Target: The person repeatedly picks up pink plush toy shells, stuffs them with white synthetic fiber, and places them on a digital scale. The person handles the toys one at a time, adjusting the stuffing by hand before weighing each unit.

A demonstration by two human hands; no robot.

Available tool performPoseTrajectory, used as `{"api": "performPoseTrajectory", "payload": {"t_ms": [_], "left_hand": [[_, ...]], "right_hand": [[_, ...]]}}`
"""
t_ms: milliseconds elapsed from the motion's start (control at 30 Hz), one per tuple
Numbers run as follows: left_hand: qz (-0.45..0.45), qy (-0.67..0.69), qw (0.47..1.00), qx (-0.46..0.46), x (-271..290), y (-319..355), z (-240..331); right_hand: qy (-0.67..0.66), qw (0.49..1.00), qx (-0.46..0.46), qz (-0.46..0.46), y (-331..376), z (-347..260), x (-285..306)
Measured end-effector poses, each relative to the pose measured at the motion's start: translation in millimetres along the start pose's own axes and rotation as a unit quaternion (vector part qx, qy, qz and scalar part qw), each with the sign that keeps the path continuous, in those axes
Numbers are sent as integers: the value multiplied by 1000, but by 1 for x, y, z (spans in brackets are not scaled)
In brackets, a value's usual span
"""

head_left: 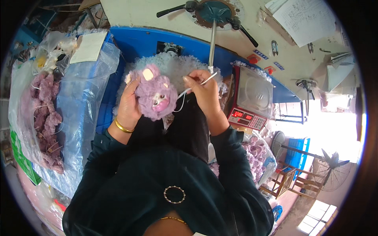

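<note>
Broadly, a smooth, pale table [138,13] is stretching across the top, with loose white stuffing [181,67] heaping along a blue panel [136,41], a red-framed scale [254,94] displaying lit digits at right, and a sheet [305,21] bearing handwriting too fine to read. Near the stuffing, the left hand [128,103] is grasping a fuzzy purple plush toy [155,94] with rounded ears, while the right hand [205,91] is pinching a thin white cord [183,93], open room separating that hand from the toy.
</note>
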State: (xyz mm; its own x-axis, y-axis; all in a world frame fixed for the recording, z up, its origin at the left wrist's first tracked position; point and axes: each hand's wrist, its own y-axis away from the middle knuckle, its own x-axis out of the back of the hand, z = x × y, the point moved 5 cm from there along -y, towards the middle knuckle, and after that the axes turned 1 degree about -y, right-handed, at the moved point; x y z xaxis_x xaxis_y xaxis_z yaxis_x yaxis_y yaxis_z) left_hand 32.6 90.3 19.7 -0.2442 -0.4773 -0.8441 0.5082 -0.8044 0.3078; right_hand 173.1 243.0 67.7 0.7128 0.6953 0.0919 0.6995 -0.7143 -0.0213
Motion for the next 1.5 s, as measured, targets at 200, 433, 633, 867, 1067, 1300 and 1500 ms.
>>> {"api": "performPoseTrajectory", "payload": {"t_ms": [200, 433, 633, 867, 1067, 1300, 1500], "left_hand": [[-164, -341, 917, -124, -39, 4, -6], [-108, -269, 956, 53, -14, -34, -1], [-295, -374, 874, 99, 5, -11, -70], [-262, -192, 946, 16, -61, 6, -30], [-317, -469, 803, -186, -72, 13, -24], [-195, -212, 950, 121, -69, 5, -25], [-174, -238, 920, 257, -61, 1, -41]], "right_hand": [[165, 953, 139, -214, 27, -14, -34], [-486, 865, -27, -120, 28, 18, -24], [-366, 930, -3, 30, 38, 51, -22], [250, 900, 332, -129, 43, -34, -7], [-147, 952, -67, -258, 36, -13, -1], [-135, 957, -171, -193, 19, -20, 7], [-151, 959, -109, -212, 24, -27, 3]]}}
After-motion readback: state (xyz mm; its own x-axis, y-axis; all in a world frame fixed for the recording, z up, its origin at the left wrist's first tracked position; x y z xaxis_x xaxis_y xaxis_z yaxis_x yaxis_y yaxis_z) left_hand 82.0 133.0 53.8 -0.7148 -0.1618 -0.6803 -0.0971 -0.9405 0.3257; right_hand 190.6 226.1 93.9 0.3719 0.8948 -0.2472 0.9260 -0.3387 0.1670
